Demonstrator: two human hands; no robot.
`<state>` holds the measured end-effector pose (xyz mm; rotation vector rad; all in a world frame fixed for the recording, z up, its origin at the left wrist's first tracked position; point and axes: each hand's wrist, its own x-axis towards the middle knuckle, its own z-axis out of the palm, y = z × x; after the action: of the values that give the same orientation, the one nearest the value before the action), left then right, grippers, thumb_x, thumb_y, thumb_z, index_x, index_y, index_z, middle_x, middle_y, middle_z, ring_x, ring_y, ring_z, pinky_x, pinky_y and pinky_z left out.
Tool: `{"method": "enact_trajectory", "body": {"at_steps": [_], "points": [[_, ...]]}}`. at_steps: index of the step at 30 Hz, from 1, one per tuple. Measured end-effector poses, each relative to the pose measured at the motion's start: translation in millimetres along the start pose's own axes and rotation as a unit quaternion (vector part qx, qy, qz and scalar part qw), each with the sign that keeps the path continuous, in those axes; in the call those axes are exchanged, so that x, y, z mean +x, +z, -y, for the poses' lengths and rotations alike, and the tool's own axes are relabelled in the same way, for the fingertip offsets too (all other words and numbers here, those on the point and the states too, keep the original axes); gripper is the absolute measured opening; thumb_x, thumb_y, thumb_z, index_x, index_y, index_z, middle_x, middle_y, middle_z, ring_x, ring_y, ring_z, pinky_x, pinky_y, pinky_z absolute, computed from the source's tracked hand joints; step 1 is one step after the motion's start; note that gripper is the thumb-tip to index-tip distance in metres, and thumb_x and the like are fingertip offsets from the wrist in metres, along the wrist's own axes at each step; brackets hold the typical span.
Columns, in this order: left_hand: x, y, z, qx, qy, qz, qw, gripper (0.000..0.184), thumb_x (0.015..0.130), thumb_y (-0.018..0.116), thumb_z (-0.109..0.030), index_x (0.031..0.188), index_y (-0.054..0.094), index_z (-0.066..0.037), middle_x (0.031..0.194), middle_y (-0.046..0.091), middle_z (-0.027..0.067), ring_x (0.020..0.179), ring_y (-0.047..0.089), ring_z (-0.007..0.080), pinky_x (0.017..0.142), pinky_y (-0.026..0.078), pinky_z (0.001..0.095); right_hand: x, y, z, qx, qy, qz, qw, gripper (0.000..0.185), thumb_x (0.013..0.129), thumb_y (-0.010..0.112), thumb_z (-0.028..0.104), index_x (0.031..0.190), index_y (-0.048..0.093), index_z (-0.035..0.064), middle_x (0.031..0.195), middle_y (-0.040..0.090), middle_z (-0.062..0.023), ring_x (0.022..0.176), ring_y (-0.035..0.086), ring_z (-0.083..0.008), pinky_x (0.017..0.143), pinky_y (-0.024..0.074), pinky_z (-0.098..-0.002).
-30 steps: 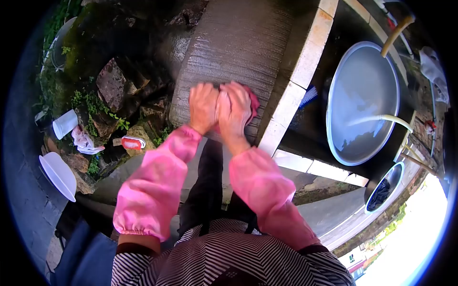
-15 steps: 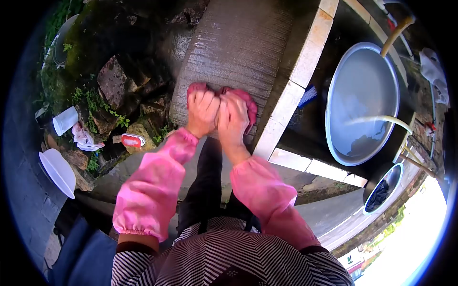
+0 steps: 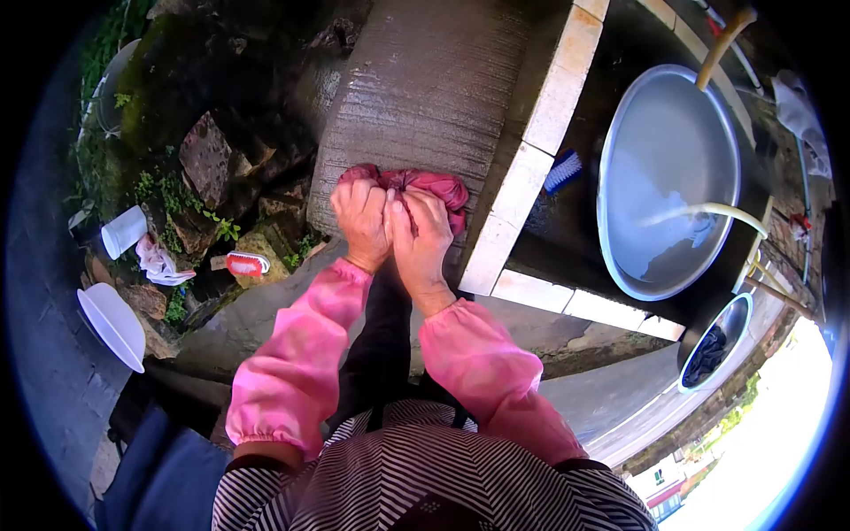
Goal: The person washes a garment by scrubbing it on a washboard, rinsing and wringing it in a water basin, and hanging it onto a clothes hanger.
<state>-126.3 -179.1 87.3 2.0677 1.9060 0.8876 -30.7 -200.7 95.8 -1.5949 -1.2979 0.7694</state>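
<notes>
A wet, crumpled red-pink cloth [image 3: 434, 184] lies bunched on the near end of a ridged stone washing slab [image 3: 416, 97]. My left hand [image 3: 363, 221] is closed on the cloth's left part, knuckles up. Pressed against it, my right hand [image 3: 419, 232] grips the cloth's middle, with its thumb lying along the left hand. Folds of cloth stick out past the right hand's fingers. Pink sleeve covers wrap both forearms. The fingertips are partly hidden in the fabric.
Right of the slab, a white-tiled ledge [image 3: 522, 195] borders a basin area with a blue brush [image 3: 563, 171] and a large metal tub of water [image 3: 660, 168]. A smaller basin [image 3: 735, 341] holds dark cloth. Left are rocks [image 3: 208, 159], a red-and-white brush [image 3: 248, 264] and a white bowl [image 3: 112, 326].
Both hands have drawn slightly back toward my body and the near edge of the slab. More of the cloth shows ahead of and right of my fingers.
</notes>
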Motion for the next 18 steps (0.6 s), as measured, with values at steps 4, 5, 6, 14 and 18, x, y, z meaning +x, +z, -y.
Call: {"method": "enact_trajectory", "body": {"at_steps": [4,5,6,14,18], "points": [[74.4,50.3,39.7,0.073,0.015,0.073,0.995,0.017,0.085,0.061,-0.021,0.077,0.063,-0.006,0.083,0.056,0.011,0.084,0.051,0.032,0.074,0.037,0.0433,88.1,45.3,-44.6,-0.053,-0.052,0.017,0.997,0.018,0.087,0.063,0.012,0.073,0.057,0.002,0.08,0.062,-0.0169,0.076,0.06,-0.0353,0.067,0.0481,-0.0436],[88.4,56.3,40.7,0.097,-0.006,0.087,0.991,0.018,0.085,0.06,-0.023,0.079,0.065,-0.006,0.086,0.057,0.0123,0.086,0.052,0.0327,0.076,0.038,0.0442,105.8,49.2,-46.9,-0.053,-0.027,0.032,0.998,0.016,0.088,0.063,0.014,0.079,0.06,0.0011,0.081,0.063,-0.0173,0.077,0.061,-0.0358,0.068,0.0489,-0.0437],[90.2,54.8,36.4,0.12,-0.012,0.075,0.99,0.018,0.086,0.06,-0.024,0.081,0.066,-0.007,0.088,0.058,0.012,0.089,0.052,0.0321,0.076,0.038,0.0444,116.5,48.9,-47.5,-0.054,-0.006,0.045,0.998,0.016,0.088,0.063,0.016,0.084,0.063,0.0001,0.083,0.065,-0.0178,0.078,0.062,-0.0364,0.069,0.0496,-0.0438],[0.5,-7.2,-7.2,0.025,0.022,-0.007,0.999,0.016,0.084,0.062,-0.024,0.08,0.063,-0.008,0.093,0.059,0.0095,0.089,0.053,0.03,0.081,0.038,0.0424,4.1,-13.2,1.6,0.001,0.009,0.032,0.999,0.023,0.085,0.069,0.013,0.102,0.069,-0.0012,0.105,0.066,-0.0156,0.101,0.064,-0.0311,0.09,0.0504,-0.0392],[33.8,18.8,30.2,0.022,0.107,0.077,0.991,0.016,0.082,0.059,-0.018,0.072,0.052,-0.008,0.078,0.05,0.0107,0.078,0.049,0.0307,0.068,0.036,0.0421,41.7,32.3,-28.2,-0.034,-0.077,-0.034,0.996,0.005,0.085,0.064,0.007,0.084,0.065,0.002,0.085,0.064,-0.0121,0.08,0.06,-0.0312,0.071,0.0486,-0.0408]]}}
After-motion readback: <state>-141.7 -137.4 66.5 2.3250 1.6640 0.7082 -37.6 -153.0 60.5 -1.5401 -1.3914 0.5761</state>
